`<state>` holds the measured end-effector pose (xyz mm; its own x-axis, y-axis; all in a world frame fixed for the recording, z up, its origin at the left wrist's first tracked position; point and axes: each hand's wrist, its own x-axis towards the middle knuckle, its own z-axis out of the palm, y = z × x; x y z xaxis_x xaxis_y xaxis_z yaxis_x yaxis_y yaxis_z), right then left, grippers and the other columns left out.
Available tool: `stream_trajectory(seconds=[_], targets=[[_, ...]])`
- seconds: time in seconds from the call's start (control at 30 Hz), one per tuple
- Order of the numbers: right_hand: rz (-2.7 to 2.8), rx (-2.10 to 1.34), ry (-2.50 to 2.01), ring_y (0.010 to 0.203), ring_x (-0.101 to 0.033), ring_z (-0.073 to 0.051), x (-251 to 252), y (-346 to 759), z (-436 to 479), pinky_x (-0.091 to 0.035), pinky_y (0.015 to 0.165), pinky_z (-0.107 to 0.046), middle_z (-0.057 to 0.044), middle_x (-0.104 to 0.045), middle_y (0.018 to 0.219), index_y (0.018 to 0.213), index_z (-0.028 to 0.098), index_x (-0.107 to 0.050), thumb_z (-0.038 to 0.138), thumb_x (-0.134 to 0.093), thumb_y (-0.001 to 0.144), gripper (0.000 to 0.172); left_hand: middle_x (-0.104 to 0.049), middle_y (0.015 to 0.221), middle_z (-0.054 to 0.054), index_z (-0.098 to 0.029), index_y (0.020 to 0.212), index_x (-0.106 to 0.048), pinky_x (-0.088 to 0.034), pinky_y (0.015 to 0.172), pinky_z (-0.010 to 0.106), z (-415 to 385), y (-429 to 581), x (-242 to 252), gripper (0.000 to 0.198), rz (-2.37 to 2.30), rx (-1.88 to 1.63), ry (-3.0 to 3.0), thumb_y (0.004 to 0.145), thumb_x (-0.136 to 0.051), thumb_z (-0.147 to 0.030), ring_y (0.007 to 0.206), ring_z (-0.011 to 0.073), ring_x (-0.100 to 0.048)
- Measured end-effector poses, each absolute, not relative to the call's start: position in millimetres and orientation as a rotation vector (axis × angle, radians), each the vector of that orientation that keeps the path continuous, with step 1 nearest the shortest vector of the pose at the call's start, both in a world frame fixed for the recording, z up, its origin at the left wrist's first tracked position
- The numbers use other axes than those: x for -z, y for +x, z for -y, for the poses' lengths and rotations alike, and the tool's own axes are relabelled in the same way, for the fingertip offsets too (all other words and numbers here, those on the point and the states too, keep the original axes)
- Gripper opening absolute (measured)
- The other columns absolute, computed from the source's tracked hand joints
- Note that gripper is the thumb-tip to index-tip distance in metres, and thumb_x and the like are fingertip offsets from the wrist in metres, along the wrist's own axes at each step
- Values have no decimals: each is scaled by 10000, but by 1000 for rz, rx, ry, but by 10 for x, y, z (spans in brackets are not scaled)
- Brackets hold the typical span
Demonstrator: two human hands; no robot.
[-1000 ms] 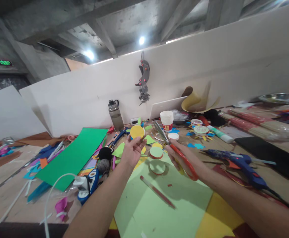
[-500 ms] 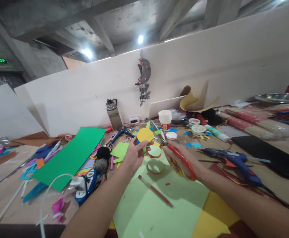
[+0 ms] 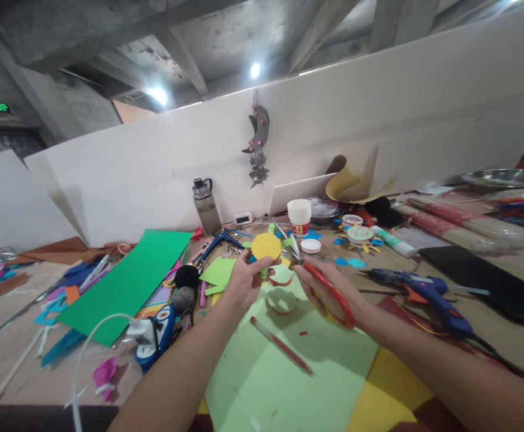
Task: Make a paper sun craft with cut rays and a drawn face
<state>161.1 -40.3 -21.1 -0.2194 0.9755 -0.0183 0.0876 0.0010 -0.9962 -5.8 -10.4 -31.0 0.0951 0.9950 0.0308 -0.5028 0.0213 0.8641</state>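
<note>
My left hand [image 3: 248, 276] pinches a yellow paper disc [image 3: 266, 246] that has light green paper strips sticking out around its edge. In my right hand [image 3: 318, 285] is a pair of scissors [image 3: 329, 291] with red and yellow handles. Their blades stand partly apart beside the green strip at the disc's right side. Below the hands lies a light green paper sheet [image 3: 289, 372], with a red pen [image 3: 282, 346] and a paper ring [image 3: 280, 301] on it. The fingers inside the scissor handles are partly hidden.
A blue glue gun [image 3: 428, 297] lies to the right, near a black slab [image 3: 491, 285]. White paper cups [image 3: 299, 217] and a water bottle [image 3: 207, 207] stand at the back. On the left are a green sheet [image 3: 129, 288] and a blue power strip [image 3: 156, 339].
The yellow disc has shifted slightly right, towards the scissors, and its right green strip now sits by the blades. The hanging moon ornament has swung a little to the left.
</note>
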Motion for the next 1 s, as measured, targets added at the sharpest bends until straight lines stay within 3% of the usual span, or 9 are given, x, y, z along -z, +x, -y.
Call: stream_trajectory(seconds=[0.63, 1.0], targets=[[1458, -1345, -1161, 268, -331, -57, 280, 1615, 359, -291, 245, -172, 110, -361, 444, 698, 234, -340, 521, -467, 797, 329, -662, 970, 59, -169, 971, -511, -465, 576, 229, 104, -48, 324, 466, -724, -1338, 881, 603, -796, -137, 778, 185, -686], [1438, -1320, -1199, 257, -309, -59, 203, 1596, 415, -270, 244, -162, 110, -360, 408, 692, 236, -335, 474, -426, 830, 290, -668, 954, 63, -172, 1028, -513, -454, 575, 236, 122, -28, 305, 525, -734, -1342, 858, 592, -803, -137, 779, 191, -686]])
